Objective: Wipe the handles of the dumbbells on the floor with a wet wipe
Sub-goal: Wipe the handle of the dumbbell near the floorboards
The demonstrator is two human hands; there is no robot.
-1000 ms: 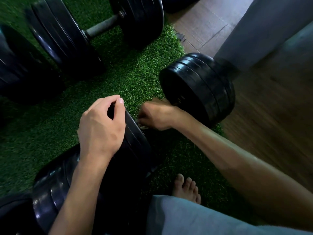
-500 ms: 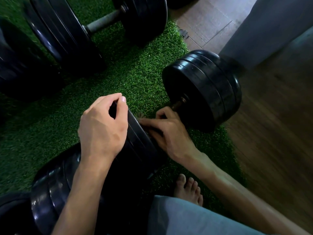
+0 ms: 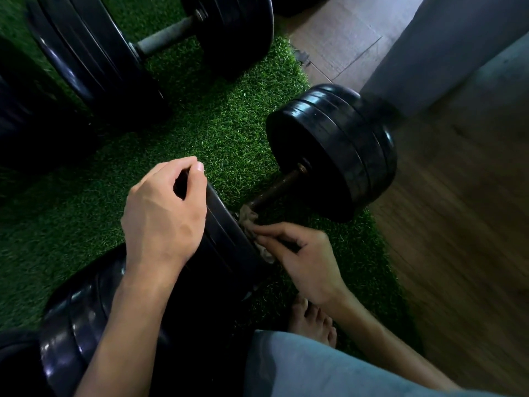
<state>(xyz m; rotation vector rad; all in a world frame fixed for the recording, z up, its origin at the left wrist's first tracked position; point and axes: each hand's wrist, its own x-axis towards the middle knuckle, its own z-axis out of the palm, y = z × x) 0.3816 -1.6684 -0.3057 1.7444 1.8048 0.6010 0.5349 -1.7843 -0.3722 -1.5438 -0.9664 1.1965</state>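
Note:
A black dumbbell lies on green turf, its far plates (image 3: pixel 340 150) at the right and its near plates (image 3: pixel 226 247) in the middle. The dark handle (image 3: pixel 282 187) between them is bare along its far half. My left hand (image 3: pixel 163 216) grips the top edge of the near plates. My right hand (image 3: pixel 303 259) pinches a crumpled, soiled wet wipe (image 3: pixel 253 227) against the handle's near end, beside the near plates. A second dumbbell, with a grey handle (image 3: pixel 167 38), lies at the top left.
More black plates (image 3: pixel 71 328) lie at the bottom left and at the left edge. Green turf (image 3: pixel 223 121) ends at a wooden floor (image 3: pixel 458 224) on the right. A grey upright (image 3: pixel 435 53) stands at the top right. My bare foot (image 3: pixel 312 319) rests on the turf.
My right hand slid back along the handle toward the near plates, uncovering the handle's far half, and the wipe now shows. My left hand kept its grip on the near plates.

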